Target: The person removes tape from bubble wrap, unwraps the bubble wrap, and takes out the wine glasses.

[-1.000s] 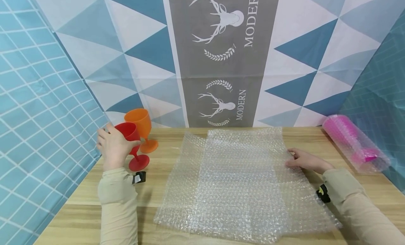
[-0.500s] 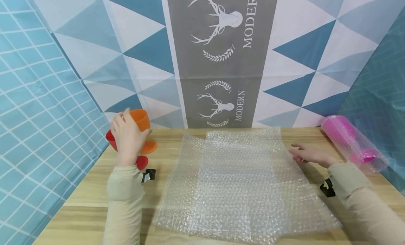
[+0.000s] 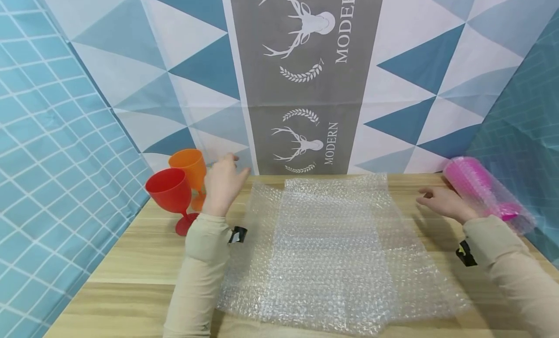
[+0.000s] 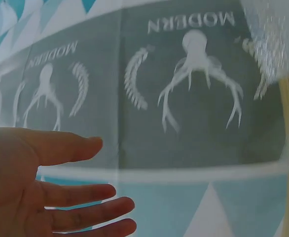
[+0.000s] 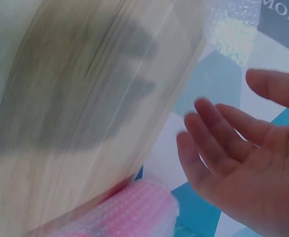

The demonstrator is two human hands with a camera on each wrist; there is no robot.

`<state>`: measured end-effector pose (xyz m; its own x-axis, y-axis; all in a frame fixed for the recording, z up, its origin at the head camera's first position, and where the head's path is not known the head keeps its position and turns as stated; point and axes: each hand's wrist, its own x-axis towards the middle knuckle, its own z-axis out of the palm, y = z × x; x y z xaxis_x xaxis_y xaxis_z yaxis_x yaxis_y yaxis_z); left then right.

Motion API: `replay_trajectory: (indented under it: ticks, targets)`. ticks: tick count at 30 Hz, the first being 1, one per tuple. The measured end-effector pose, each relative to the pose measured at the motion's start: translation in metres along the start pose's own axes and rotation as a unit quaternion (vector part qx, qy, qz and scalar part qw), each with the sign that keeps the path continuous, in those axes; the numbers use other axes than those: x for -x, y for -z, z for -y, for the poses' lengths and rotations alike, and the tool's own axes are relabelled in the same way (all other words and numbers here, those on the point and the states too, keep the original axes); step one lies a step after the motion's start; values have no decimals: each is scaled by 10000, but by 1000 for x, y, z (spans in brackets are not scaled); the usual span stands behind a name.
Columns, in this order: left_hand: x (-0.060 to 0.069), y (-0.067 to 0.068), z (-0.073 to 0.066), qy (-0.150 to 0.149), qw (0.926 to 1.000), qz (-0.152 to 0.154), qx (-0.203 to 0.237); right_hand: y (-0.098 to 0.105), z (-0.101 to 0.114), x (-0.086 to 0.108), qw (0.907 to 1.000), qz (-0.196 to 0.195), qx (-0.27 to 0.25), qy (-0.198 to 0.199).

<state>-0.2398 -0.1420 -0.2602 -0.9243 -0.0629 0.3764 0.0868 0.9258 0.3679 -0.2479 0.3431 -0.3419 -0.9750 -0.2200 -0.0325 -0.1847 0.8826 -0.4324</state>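
Note:
My left hand point(image 3: 224, 185) is raised just right of the goblets, its fingers and thumb spread and holding nothing; the left wrist view shows its bare palm. Beside it stand a red plastic goblet point(image 3: 170, 190) and, behind that, an orange goblet point(image 3: 189, 164), partly covered by the hand. A sheet of bubble wrap point(image 3: 327, 260) lies spread over the middle of the table. Off its right edge hovers my right hand point(image 3: 447, 203), fingers loosely bent around nothing. Close to that hand lies a pink goblet point(image 3: 473, 183) rolled in bubble wrap.
The wooden table point(image 3: 126, 275) backs onto a patterned cloth wall point(image 3: 305, 86) with deer prints. Blue tile-patterned cloth point(image 3: 52, 149) hangs along the left side, and a darker teal cloth point(image 3: 524, 129) on the right.
My left hand has let go of the red goblet and moved right, away from both goblets. My right hand has left the bubble wrap's edge and shifted right toward the wrapped pink goblet.

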Motion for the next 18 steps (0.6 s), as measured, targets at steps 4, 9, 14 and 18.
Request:
replay_trajectory:
  ticks: [4, 9, 14, 18]
  targets:
    - [-1, -17, -19, -43, 9997, 157, 189, 3, -9, 1, 9988, -490, 76, -50]
    - [1, -43, -38, -181, 9986, 404, 273, 5, -17, 3, 9936, -1105, -101, -226]
    - [6, -65, -53, -709, 9969, 343, -86, 6, -25, 6, 9821, -1860, -163, -240]
    - [9, -75, -62, -973, 9933, 348, -511, 10, -35, 9, 9737, -2201, -169, -565]
